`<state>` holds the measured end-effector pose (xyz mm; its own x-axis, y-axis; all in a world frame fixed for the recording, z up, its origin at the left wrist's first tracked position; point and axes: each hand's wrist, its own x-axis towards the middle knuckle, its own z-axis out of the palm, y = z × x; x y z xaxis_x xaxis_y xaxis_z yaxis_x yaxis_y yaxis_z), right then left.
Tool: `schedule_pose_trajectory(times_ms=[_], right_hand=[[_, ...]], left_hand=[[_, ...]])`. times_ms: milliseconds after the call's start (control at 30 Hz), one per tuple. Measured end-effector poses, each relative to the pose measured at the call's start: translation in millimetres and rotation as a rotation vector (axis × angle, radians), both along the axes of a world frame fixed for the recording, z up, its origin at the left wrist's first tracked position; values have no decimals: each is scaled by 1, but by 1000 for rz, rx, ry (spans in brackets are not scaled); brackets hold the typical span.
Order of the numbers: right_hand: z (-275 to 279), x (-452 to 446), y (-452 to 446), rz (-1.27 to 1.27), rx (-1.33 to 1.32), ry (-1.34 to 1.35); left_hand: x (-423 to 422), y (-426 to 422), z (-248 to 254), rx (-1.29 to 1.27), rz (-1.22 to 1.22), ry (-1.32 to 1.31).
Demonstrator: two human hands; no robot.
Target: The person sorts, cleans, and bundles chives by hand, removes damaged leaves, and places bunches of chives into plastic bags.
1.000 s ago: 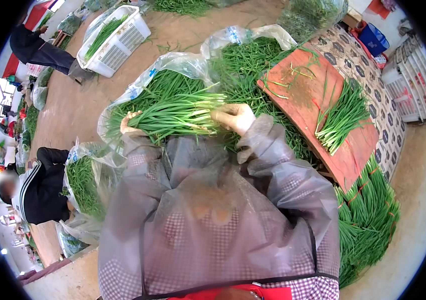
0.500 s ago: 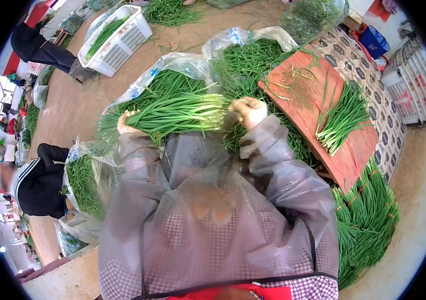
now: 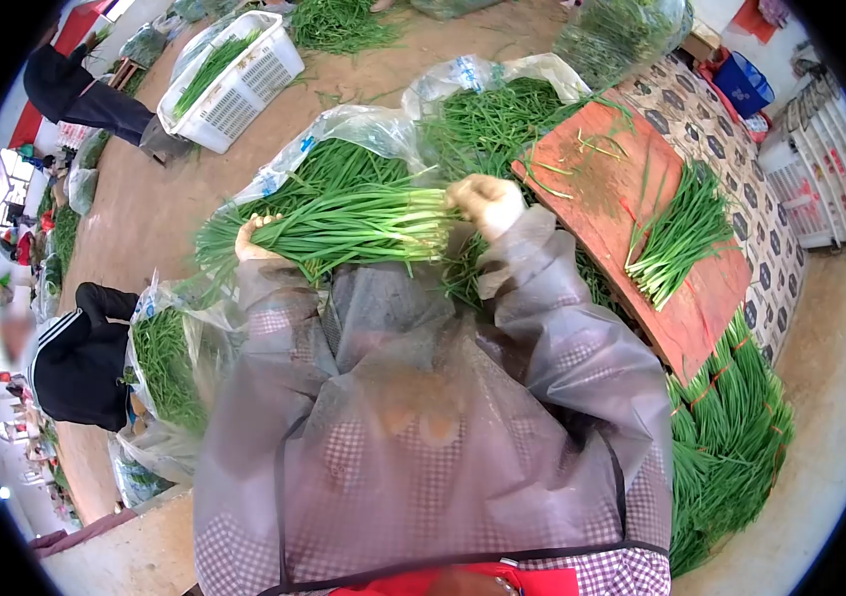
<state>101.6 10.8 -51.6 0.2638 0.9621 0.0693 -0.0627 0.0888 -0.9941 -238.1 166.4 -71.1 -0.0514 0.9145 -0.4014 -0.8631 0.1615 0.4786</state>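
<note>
A loose bunch of green chives (image 3: 353, 230) lies sideways in front of my chest, pale cut ends to the right. My left hand (image 3: 256, 240) is closed around its leafy side from the left, most of the fingers hidden under the leaves. At the upper edge of the pale ends, my right hand (image 3: 487, 204) is closed with its fingertips pinched against the stalks; how many it grips is hidden. Behind the bunch, an open plastic bag (image 3: 343, 121) holds more chives.
On my right a reddish board (image 3: 592, 189) carries a small pile of chives (image 3: 683, 236). Banded bundles (image 3: 731, 437) are stacked below it. A white crate (image 3: 234, 104) stands farther off. A person in a black jacket (image 3: 85, 363) sits at left beside another bag (image 3: 166, 363).
My right hand has moved slightly left and up, from just beside the bunch to touching its pale ends. My left hand and the bunch have stayed nearly still.
</note>
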Motion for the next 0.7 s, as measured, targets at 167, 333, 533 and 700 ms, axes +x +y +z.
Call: schedule_pose_trajectory(times_ms=[167, 333, 533, 700], right_hand=[[16, 59, -32, -228, -95, 188], [16, 35, -64, -28, 29, -322], [49, -46, -55, 4, -20, -606], [52, -56, -22, -7, -123, -1062]], left_hand=[[-5, -6, 3, -49, 9, 25], [-4, -5, 1, -125, 68, 27], [13, -21, 22, -113, -24, 66], [18, -28, 23, -115, 14, 60]])
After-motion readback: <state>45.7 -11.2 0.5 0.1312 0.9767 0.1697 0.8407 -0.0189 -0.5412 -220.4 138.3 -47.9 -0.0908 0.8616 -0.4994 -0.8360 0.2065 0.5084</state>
